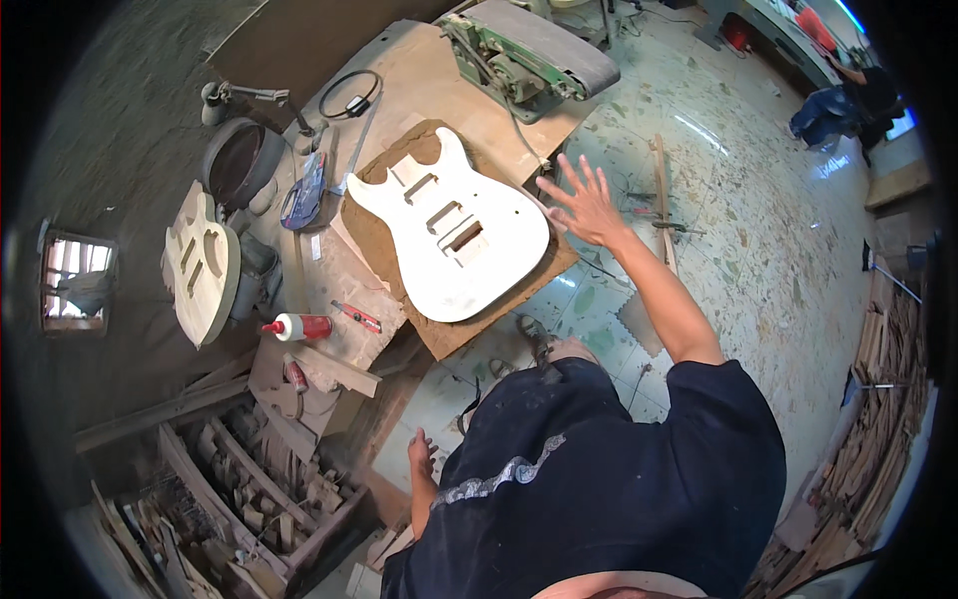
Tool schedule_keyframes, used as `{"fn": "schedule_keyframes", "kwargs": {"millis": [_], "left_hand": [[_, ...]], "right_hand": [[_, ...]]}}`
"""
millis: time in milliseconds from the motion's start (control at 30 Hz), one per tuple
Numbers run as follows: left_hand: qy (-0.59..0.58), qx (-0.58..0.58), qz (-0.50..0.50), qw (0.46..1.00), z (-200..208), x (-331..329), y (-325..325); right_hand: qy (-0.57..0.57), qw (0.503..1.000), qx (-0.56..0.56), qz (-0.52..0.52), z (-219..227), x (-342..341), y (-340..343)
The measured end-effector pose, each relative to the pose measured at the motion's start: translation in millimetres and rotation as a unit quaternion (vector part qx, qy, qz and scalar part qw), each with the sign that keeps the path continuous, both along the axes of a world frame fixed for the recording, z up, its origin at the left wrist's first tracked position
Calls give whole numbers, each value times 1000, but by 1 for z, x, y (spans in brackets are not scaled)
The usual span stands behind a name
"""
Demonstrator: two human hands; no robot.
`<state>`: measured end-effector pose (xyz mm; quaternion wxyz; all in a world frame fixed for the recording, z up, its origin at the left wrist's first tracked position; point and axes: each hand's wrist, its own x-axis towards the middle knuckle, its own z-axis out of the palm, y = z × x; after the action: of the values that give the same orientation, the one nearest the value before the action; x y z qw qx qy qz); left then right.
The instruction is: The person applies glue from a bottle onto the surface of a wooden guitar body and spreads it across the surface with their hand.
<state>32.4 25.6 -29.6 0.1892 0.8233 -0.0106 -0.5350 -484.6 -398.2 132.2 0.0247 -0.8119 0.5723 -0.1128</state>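
While the white plastic bottle with a red cap and red label (302,326) is on the pale wooden table (414,60), the print on it is too small to read. A thin red cutting knife (357,316) lies close by, and a small red bottle (295,373) (its label is a blur too) is nearer the person. A flat blue thing (304,198) has light marks that I cannot make out. The bare right arm (674,299) reaches out ahead, with its elbow bent. The right hand (589,205) is wide open, fingers spread apart and free, just beside the big, flat white guitar body (484,205). I cannot tell if the thumb touches it. That guitar body has cut-out holes and lies on a rough brown sheet (446,339) on the table. The left hand (423,456) hangs low by the person's left side, its fingers loose and a little bent. A cream guitar body with holes (222,285) is over to the left.
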Motion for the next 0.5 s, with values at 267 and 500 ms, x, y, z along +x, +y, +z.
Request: {"fn": "schedule_keyframes", "kwargs": {"millis": [267,500], "left_hand": [[-35,-12,22,999,10,-21,-14],[-52,-13,4,999,22,-35,-29]], "right_hand": [[-5,975,59,216,9,25,69],[-2,978,83,189,0,13,26]]}}
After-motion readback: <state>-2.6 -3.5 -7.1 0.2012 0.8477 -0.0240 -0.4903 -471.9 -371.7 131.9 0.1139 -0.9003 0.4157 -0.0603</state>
